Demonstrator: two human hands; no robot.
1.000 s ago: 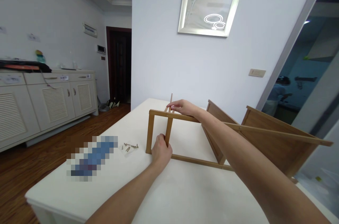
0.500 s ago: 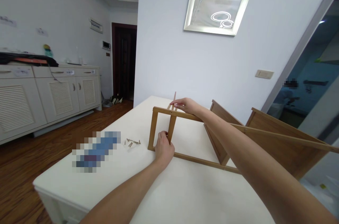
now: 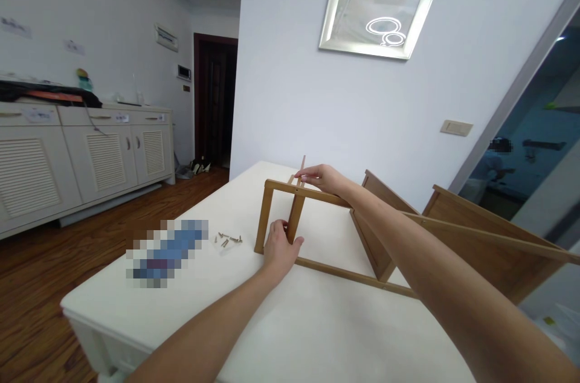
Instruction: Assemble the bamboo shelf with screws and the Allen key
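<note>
A wooden shelf frame (image 3: pixel 338 273) lies on its side on the white table. Near its left end a wooden crossbar (image 3: pixel 296 214) runs between the lower and upper rails. My left hand (image 3: pixel 280 252) is closed around the lower part of this crossbar, thumb pointing right. Above the upper rail, my right hand (image 3: pixel 322 177) pinches a thin wooden slat (image 3: pixel 303 164) that sticks up there; its fingertips partly cover the joint. Several small screws (image 3: pixel 226 241) lie on a clear plastic bag left of the frame.
A blurred blue item (image 3: pixel 174 250) lies on the white table (image 3: pixel 362 334) at the left. Wide wooden panels (image 3: pixel 480 238) of the frame reach right, under my right forearm. The wall (image 3: pixel 281 99) stands behind the table. A person (image 3: pixel 496 165) is visible through the opening at right.
The view has shifted slightly. My left thumb stands out a little farther from the crossbar. Both hands otherwise keep their places on the wood.
</note>
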